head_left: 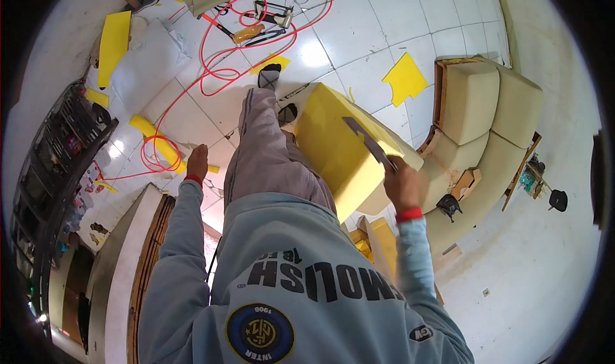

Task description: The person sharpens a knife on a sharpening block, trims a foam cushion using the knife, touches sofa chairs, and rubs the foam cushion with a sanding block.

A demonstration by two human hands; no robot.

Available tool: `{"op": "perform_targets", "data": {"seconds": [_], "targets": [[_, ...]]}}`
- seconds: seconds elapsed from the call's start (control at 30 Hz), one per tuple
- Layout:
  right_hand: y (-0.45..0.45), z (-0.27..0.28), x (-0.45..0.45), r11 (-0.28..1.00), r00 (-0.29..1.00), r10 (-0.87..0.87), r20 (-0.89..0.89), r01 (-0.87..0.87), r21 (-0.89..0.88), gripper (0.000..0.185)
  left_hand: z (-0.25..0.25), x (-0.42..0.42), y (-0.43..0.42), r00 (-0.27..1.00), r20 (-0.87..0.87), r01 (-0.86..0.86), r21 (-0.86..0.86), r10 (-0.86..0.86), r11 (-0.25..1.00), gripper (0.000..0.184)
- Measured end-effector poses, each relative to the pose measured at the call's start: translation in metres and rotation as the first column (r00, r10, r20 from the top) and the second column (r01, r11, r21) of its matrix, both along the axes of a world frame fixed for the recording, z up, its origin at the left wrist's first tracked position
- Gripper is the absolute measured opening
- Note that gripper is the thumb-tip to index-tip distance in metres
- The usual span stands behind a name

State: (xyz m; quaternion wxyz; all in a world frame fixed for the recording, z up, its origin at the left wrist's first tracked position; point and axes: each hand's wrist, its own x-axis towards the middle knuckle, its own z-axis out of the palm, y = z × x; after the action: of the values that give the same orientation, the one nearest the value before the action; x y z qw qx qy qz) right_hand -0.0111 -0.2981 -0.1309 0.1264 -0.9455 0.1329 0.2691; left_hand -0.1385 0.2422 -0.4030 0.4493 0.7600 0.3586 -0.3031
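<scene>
My right hand is closed around the end of a long flat dark blade, which looks like a large knife. The blade lies along the top edge of a yellow foam-covered block standing beside my legs. Its far end points forward and to the left. My left hand hangs free over the floor at my other side, nothing visible in it; the fingers look stretched downward and are partly foreshortened.
A red hose loops over the tiled floor, around pliers and other hand tools. Yellow foam scraps lie about. A beige sofa section stands at right, with a cardboard box on it. A dark metal rack is at left.
</scene>
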Motion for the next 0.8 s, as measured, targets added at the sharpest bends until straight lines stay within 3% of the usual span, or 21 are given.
{"op": "perform_targets", "data": {"seconds": [0.07,0.13,0.3,0.37,0.47,0.5,0.57,0.6,0.67,0.7,0.8], "targets": [[-0.001,-0.049,0.003,0.999,1.0,0.026,-0.014,-0.027,-0.043,0.019,0.001,0.003,-0.003,1.0,-0.004,0.005,-0.02,-0.006,1.0,0.049],[-0.001,-0.059,0.002,0.998,1.0,0.025,0.017,-0.025,-0.051,0.018,0.018,0.016,-0.015,1.0,0.0,0.007,-0.05,-0.007,0.999,0.05],[0.001,0.03,-0.007,0.997,0.998,-0.021,0.055,0.017,0.071,0.017,0.017,0.019,0.002,0.995,0.027,0.093,0.02,-0.093,0.995,0.05],[0.004,0.022,-0.007,0.999,0.999,-0.031,0.011,0.03,0.02,0.017,0.015,0.016,0.001,0.999,0.008,0.05,0.041,-0.05,0.998,0.049],[0.003,-0.053,0.0,0.997,0.999,0.0,-0.044,-0.003,-0.076,0.018,0.001,0.011,0.003,1.0,-0.003,0.015,-0.004,-0.015,1.0,0.049],[0.006,-0.055,0.0,0.997,0.999,0.016,-0.032,-0.019,-0.071,0.018,0.006,0.012,-0.001,1.0,0.01,0.025,-0.016,-0.025,1.0,0.049],[0.004,-0.043,0.0,0.999,0.999,0.016,-0.038,-0.017,-0.034,0.019,0.016,0.016,-0.005,0.995,0.091,0.033,-0.044,-0.029,0.998,0.05],[0.008,-0.009,-0.002,1.0,0.998,-0.004,-0.069,0.004,-0.003,0.019,0.021,0.019,-0.003,0.998,0.046,0.041,-0.022,-0.04,0.999,0.05],[0.004,0.036,-0.012,0.997,0.999,0.013,0.043,-0.017,0.075,0.02,0.032,0.024,0.0,0.997,-0.048,0.057,0.011,-0.056,0.998,0.05],[0.003,0.041,-0.015,0.997,0.998,-0.006,0.062,0.001,0.078,0.019,0.017,0.01,0.005,0.999,0.033,-0.016,-0.003,0.016,1.0,0.049],[0.003,0.008,-0.012,1.0,1.0,-0.007,-0.005,0.007,0.014,0.018,-0.009,-0.009,0.009,0.997,-0.012,-0.081,0.015,0.082,0.997,0.049]]}}
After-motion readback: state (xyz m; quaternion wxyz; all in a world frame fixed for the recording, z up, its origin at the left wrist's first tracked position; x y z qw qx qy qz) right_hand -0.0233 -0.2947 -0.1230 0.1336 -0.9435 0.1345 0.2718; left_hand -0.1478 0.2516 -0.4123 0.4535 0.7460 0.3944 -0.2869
